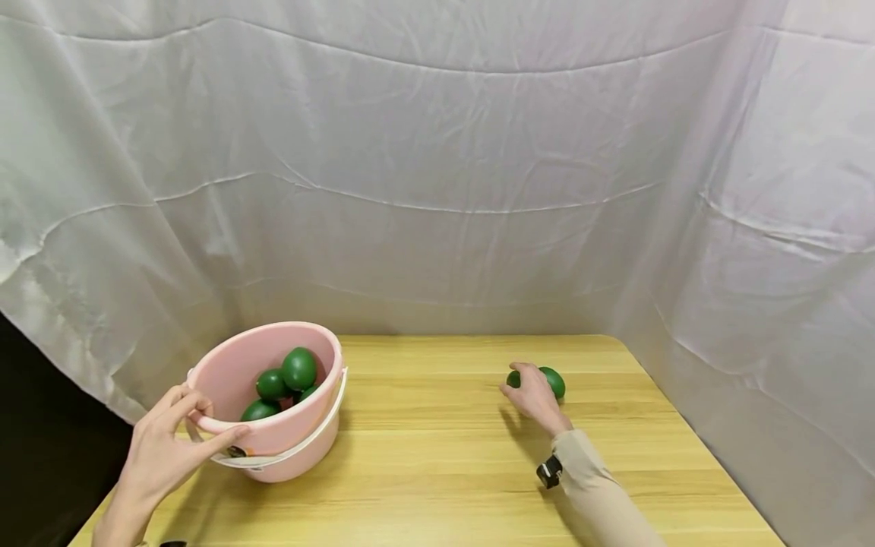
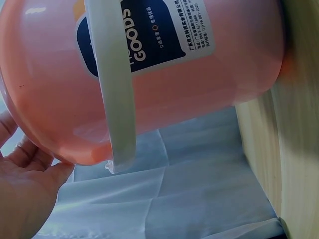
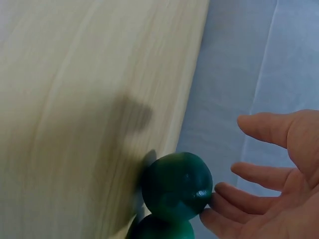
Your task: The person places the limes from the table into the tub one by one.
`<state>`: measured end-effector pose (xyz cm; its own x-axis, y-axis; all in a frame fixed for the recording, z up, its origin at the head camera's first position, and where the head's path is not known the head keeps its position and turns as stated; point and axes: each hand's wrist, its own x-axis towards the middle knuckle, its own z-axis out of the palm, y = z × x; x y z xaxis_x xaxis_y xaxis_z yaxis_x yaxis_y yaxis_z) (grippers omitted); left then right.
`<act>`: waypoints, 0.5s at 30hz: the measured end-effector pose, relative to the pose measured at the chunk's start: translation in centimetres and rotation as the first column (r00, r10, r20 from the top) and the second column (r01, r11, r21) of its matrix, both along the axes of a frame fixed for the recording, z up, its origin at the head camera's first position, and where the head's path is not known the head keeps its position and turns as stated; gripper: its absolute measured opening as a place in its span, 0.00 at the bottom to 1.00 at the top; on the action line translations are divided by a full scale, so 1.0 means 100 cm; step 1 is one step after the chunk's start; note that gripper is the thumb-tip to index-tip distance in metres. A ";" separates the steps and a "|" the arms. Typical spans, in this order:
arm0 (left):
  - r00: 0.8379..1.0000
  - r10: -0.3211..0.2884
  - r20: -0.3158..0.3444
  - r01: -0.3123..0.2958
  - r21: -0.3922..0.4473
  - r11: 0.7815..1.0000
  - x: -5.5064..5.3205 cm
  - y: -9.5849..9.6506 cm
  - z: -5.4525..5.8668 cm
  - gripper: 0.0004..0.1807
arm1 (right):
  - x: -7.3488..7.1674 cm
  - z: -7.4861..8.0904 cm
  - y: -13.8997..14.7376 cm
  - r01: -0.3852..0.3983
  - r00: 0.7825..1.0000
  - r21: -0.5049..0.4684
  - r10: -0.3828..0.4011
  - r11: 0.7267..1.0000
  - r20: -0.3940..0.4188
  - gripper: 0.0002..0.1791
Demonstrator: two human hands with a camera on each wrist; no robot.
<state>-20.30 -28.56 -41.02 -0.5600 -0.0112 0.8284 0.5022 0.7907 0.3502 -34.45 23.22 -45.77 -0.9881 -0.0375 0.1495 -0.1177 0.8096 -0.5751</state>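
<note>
At the left of the head view stands a pink bucket (image 1: 301, 460), its mouth tilted toward me. Several smooth dark-green, avocado-like fruits (image 1: 299, 369) lie inside it. My left hand (image 1: 160, 448) pinches the bucket's near rim, thumb outside and fingers over the edge; the left wrist view shows this hand (image 2: 30, 186) at the rim too. Over on the right, my right hand (image 1: 536, 399) reaches above two more green fruits (image 1: 554, 382) on the table. Seen from the right wrist, that hand (image 3: 286, 201) has spread fingers, with lower fingertips right beside one green fruit (image 3: 177, 186).
The bucket's white handle (image 2: 117, 89) hangs down along its side, across a dark printed label (image 2: 154, 35). A light wooden table (image 1: 437, 456) carries everything. Pale grey cloth (image 1: 437, 152) hangs behind the table and along its sides.
</note>
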 end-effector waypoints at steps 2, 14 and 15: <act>1.000 -0.001 0.002 0.001 0.002 1.000 0.000 0.000 0.000 0.28 | -0.001 -0.001 0.002 -0.006 1.000 0.002 0.006 1.000 -0.006 0.31; 1.000 0.010 0.019 -0.010 0.001 1.000 0.001 0.000 0.000 0.28 | -0.009 -0.011 0.008 -0.059 0.992 -0.023 0.056 0.998 -0.114 0.23; 1.000 0.010 0.019 -0.010 0.003 1.000 0.001 0.000 -0.001 0.28 | -0.009 -0.012 0.008 -0.062 0.991 -0.018 0.060 0.998 -0.120 0.23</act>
<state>-20.19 -28.61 -41.08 -0.5755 -0.0194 0.8176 0.4879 0.7942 0.3623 -35.40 24.05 -46.95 -0.9590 -0.0924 0.2679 -0.2354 0.7863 -0.5713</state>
